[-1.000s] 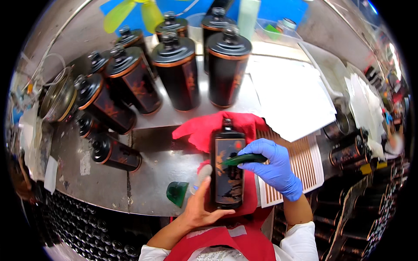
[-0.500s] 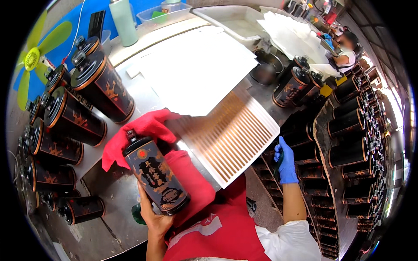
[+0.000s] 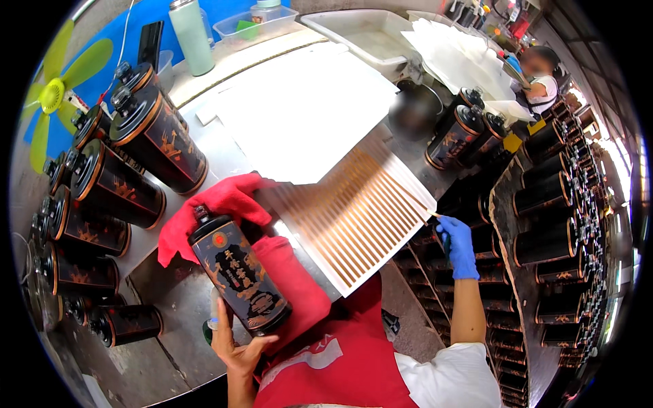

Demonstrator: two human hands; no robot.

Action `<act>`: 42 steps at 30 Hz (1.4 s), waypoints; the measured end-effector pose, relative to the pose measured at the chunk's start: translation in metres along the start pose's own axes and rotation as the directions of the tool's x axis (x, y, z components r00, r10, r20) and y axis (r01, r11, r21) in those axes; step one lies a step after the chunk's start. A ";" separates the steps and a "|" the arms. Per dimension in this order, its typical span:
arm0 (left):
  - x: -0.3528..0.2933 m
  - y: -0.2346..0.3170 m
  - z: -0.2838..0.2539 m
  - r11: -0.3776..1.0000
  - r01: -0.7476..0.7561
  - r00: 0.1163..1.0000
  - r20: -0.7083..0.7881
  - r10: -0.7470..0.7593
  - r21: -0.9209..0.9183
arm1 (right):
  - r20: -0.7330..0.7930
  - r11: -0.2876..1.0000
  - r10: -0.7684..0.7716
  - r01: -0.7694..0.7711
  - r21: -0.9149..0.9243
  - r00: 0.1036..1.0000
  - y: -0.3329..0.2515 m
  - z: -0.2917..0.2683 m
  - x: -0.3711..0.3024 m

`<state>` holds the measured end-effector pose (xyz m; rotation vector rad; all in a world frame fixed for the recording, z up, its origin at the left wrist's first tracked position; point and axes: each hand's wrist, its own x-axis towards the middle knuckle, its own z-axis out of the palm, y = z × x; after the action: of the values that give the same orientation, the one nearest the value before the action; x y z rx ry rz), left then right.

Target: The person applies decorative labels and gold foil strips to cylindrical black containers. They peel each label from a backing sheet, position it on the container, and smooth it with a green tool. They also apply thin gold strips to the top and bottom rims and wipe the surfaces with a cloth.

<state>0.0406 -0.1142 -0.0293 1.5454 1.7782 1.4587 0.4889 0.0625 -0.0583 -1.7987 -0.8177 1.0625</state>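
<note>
A black bottle (image 3: 241,272) with gold and orange decoration lies tilted on a folded red cloth (image 3: 296,268), its stopper end away from me. Bare, my left hand (image 3: 235,347) is at the bottle's lower left side and base, fingers and thumb apart; a small pale-blue wrap shows on one finger. My right hand (image 3: 457,246), in a blue glove, pinches the end of a thin gold strip (image 3: 428,211) at the right corner of a white sheet (image 3: 360,224) with rows of gold strips. Something dark green shows partly in that palm.
Black bottles (image 3: 163,139) crowd the left of the metal table (image 3: 170,299), beside a green fan (image 3: 51,95). White paper (image 3: 306,109) covers the middle. At right, racks (image 3: 544,245) hold many bottles. A plastic tub (image 3: 360,37) stands at the back; another person (image 3: 541,81) works far right.
My right hand has moved slightly right and down, and now pinches a strip end at the sheet's corner. My left hand has loosened and slid down from the bottle's side; the bottle has shifted slightly.
</note>
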 end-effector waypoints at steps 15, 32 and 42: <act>0.096 0.102 0.019 0.657 0.316 0.733 0.616 0.289 -0.685 | 0.969 0.698 0.041 0.686 -0.203 0.245 -0.240 0.138 -0.190; 0.120 0.005 -0.043 0.541 0.344 0.861 0.027 -0.508 -0.767 | 0.749 0.978 -0.128 0.207 -0.012 0.650 -0.194 0.206 -0.066; 0.126 -0.013 -0.022 0.481 0.343 0.826 0.015 -0.563 -0.807 | 0.747 0.977 -0.127 0.214 -0.020 0.652 -0.184 0.223 -0.043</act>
<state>-0.0252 -0.0116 0.0107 0.3784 1.1885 1.8148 0.2508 0.1789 0.0651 -1.2833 -1.5284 1.6835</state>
